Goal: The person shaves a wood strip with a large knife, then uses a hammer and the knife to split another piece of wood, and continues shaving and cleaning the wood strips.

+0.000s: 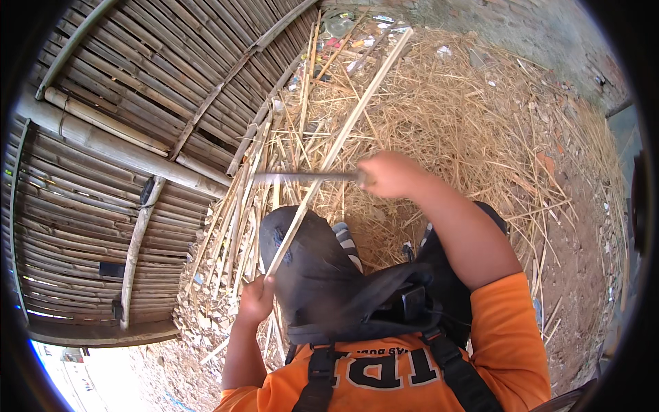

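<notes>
A long, pale bamboo strip (348,130) slants from my left side up toward the far rubbish pile. My left hand (257,299) is closed round its near end, beside my left knee. In front of my knees my right hand (393,174) grips the handle of a long knife (302,177), whose blade points left and crosses the strip. The blade is slightly blurred; whether it touches the strip I cannot tell.
To the left rises a bamboo slat wall (130,158) with thick poles. Split bamboo strips (237,220) lie along its foot. Shavings (453,117) cover the ground ahead, with litter (340,27) at the far end. A brick wall (549,34) stands at the back right.
</notes>
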The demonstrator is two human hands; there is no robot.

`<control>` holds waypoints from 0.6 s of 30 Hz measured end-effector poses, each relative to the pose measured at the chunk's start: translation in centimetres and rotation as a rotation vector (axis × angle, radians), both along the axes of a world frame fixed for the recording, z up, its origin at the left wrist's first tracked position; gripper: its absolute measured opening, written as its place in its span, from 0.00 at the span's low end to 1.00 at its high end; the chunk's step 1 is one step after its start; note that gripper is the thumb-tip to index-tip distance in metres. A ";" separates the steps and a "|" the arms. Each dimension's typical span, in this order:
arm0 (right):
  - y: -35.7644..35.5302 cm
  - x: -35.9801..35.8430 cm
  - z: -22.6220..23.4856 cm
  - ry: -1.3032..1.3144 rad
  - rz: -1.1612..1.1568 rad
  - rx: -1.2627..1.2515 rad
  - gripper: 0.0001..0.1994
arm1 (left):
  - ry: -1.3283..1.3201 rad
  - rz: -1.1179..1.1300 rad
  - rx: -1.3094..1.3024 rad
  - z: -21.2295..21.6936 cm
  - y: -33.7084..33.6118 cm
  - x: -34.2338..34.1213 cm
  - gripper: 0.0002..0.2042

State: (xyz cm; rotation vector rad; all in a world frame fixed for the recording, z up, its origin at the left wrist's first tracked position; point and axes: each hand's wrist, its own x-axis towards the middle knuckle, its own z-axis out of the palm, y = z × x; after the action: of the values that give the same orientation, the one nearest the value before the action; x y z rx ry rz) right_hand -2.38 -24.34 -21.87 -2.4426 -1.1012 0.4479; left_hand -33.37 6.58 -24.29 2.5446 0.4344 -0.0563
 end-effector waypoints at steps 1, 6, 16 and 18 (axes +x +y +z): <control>0.4 -1.5 0.6 -0.058 0.064 -0.039 0.06 | 0.027 0.008 -0.031 0.0 0.1 0.1 0.20; -0.6 -0.6 1.3 0.071 0.075 -0.091 0.08 | -0.044 -0.043 0.018 -0.8 0.7 -0.5 0.19; 1.1 -2.3 1.6 -0.135 0.026 -0.119 0.10 | 0.065 -0.001 0.056 0.2 0.4 0.1 0.18; 1.5 -2.5 1.3 -0.182 0.069 -0.128 0.10 | 0.089 0.022 0.175 -0.6 0.5 -0.2 0.18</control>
State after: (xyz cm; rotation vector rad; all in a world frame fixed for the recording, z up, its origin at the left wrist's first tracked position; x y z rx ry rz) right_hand -4.89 -22.85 -20.57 -2.6057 -1.2700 0.3309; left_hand -33.55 7.05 -24.92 2.7163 0.5218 -0.1289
